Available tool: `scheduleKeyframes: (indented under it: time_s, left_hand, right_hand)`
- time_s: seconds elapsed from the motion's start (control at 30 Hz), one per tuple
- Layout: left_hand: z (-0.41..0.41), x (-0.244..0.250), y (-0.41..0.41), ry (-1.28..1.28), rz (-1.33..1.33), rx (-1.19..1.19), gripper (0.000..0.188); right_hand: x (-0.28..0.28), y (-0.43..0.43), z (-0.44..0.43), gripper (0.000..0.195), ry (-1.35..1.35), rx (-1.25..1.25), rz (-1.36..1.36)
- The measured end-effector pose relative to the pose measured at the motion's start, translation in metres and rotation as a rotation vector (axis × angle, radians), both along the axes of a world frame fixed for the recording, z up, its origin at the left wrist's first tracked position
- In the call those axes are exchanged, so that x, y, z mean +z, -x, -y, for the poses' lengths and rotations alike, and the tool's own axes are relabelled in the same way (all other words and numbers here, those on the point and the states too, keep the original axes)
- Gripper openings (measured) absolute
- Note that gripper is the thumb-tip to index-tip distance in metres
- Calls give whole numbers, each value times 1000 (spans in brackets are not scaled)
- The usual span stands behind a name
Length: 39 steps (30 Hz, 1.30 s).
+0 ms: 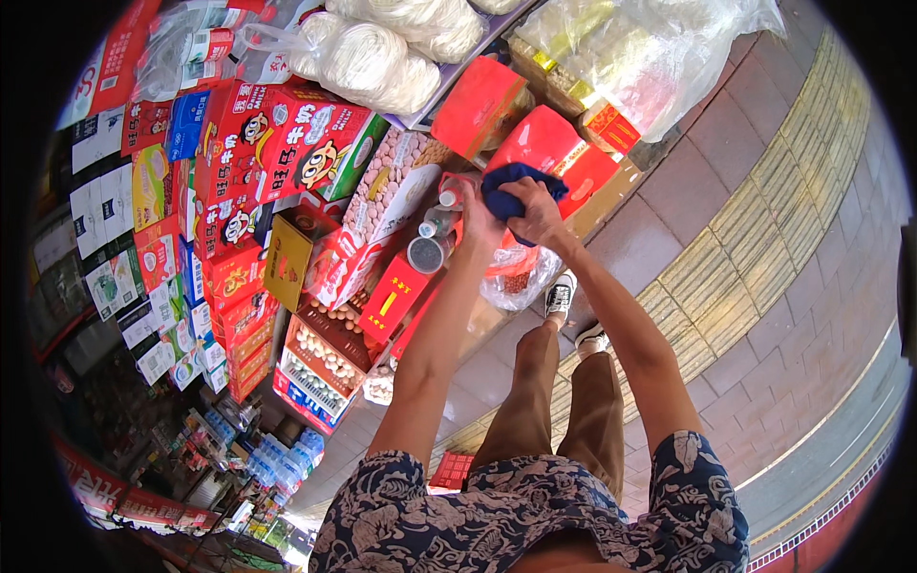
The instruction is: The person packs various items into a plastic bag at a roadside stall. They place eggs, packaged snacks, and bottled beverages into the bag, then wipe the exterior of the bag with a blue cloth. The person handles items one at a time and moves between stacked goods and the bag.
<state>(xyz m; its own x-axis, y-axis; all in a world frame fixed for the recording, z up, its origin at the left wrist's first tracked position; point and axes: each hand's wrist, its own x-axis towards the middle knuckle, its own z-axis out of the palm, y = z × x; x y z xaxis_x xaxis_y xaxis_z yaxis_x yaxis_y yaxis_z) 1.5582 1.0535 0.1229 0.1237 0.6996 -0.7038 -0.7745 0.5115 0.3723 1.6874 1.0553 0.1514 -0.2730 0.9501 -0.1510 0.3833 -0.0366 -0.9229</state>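
Observation:
A dark blue cloth is bunched under my right hand, whose fingers grip it. Close by on the left, my left hand is raised beside a clear plastic bottle with a pinkish-red label; whether its fingers hold the bottle or the cloth's edge cannot be told. Behind the cloth lies a red package. Near my left forearm stand another clear bottle and a round container with a grey lid. Below my hands sits a clear plastic bag with reddish-brown contents.
Red milk cartons are stacked at the left. Bags of white noodle-like strands lie at the top. Egg trays stand lower left. Plastic sheeting covers packages upper right. A tiled pavement with a yellow tactile strip runs alongside.

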Motion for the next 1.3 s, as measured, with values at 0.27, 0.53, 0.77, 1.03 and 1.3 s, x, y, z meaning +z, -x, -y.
scheduleKeyframes:
  time_s: [0.27,0.53,0.77,1.03,1.3]
  left_hand:
    - [13,-4,-7,178,77,-12,66]
    - [17,-20,-2,-65,69,70,50]
    - [81,-17,-58,-332,-1037,-748,40]
    - [8,-32,-118,-1020,-1936,-1413,43]
    - [-21,-41,-92,-898,-2032,-1379,27]
  right_hand:
    - [31,25,-139,50,-452,-310,246]
    - [-12,7,-47,45,88,-267,-330]
    - [19,-114,161,65,379,-953,-1335]
    - [-78,-141,91,44,263,-1285,-1537]
    - [-147,-95,18,53,94,-1116,-234]
